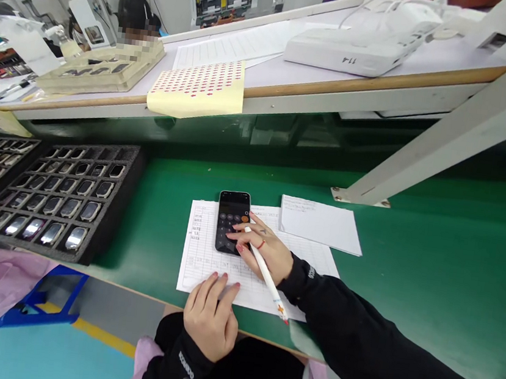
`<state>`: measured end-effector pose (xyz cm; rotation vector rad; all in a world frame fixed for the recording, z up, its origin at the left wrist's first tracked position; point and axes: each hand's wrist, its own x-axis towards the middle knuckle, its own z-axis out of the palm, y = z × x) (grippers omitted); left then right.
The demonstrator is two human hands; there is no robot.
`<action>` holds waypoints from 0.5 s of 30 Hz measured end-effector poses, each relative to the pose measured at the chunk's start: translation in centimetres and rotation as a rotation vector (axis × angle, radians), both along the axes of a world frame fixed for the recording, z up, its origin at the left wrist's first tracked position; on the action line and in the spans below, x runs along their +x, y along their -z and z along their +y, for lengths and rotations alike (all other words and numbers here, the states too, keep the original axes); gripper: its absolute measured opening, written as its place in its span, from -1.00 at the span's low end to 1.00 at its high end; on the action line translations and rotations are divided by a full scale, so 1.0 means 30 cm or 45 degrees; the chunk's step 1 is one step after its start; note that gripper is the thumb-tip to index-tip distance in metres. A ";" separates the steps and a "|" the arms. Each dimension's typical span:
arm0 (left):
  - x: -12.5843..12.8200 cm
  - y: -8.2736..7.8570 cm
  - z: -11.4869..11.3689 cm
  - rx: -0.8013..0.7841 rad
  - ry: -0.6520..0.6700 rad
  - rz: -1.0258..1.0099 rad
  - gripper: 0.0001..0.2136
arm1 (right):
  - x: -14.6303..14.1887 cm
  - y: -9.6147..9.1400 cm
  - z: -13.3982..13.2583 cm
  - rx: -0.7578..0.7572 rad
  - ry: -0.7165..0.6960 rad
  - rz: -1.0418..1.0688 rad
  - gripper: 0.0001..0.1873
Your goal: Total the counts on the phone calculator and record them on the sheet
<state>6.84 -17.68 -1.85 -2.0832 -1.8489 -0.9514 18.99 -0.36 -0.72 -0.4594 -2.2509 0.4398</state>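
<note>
Right hand on the phone, pen in the same hand.

I see the right hand (268,250) with its fingers (242,232) bent onto the lower keys of the phone (233,211), and a white pen (268,279) clamped between them, its tip pointing near and right. The phone lies flat on a printed sheet (198,259) on the green bench (407,282), its long axis running near to far, just left of this hand. The left hand (212,318) rests on the near edge of the sheet, fingers stretched and together, holding nothing, farther from the phone.
</note>
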 end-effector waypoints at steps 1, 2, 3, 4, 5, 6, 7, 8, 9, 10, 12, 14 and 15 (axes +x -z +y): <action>0.000 0.001 0.000 0.002 -0.001 0.001 -0.62 | 0.001 -0.002 0.000 0.006 0.010 0.000 -0.90; 0.000 0.001 -0.001 0.003 -0.002 0.001 -0.62 | 0.003 -0.004 0.002 0.013 0.029 0.014 -0.90; 0.000 0.001 -0.001 0.003 -0.003 0.001 -0.62 | 0.007 -0.006 0.006 0.015 0.070 0.043 -0.89; 0.000 0.001 -0.001 0.004 -0.004 0.001 -0.62 | 0.011 -0.008 0.011 0.012 0.131 0.084 -0.88; 0.001 0.001 -0.001 0.005 -0.004 0.000 -0.62 | 0.016 -0.009 0.018 0.010 0.200 0.125 -0.88; 0.001 0.001 -0.001 0.005 -0.004 -0.002 -0.62 | 0.021 -0.009 0.025 0.007 0.272 0.159 -0.88; 0.001 0.001 0.000 0.008 -0.003 -0.003 -0.63 | 0.025 -0.007 0.033 0.003 0.335 0.181 -0.88; 0.002 0.001 0.000 0.010 -0.003 -0.003 -0.63 | 0.028 -0.003 0.041 0.001 0.384 0.188 -0.88; 0.001 0.001 0.001 0.014 -0.004 0.000 -0.63 | 0.029 0.002 0.048 0.004 0.418 0.182 -0.89; 0.001 0.001 0.001 0.015 -0.003 0.003 -0.62 | 0.029 0.008 0.054 0.013 0.435 0.164 -0.89; 0.001 0.002 0.001 0.010 -0.001 0.007 -0.62 | 0.026 0.017 0.062 0.037 0.436 0.107 -0.90; 0.000 0.003 0.001 0.005 0.001 0.002 -0.62 | 0.023 0.018 0.062 0.062 0.427 0.080 -0.91; 0.000 0.003 0.000 0.004 0.002 -0.002 -0.62 | 0.022 0.014 0.059 0.067 0.422 0.091 -0.90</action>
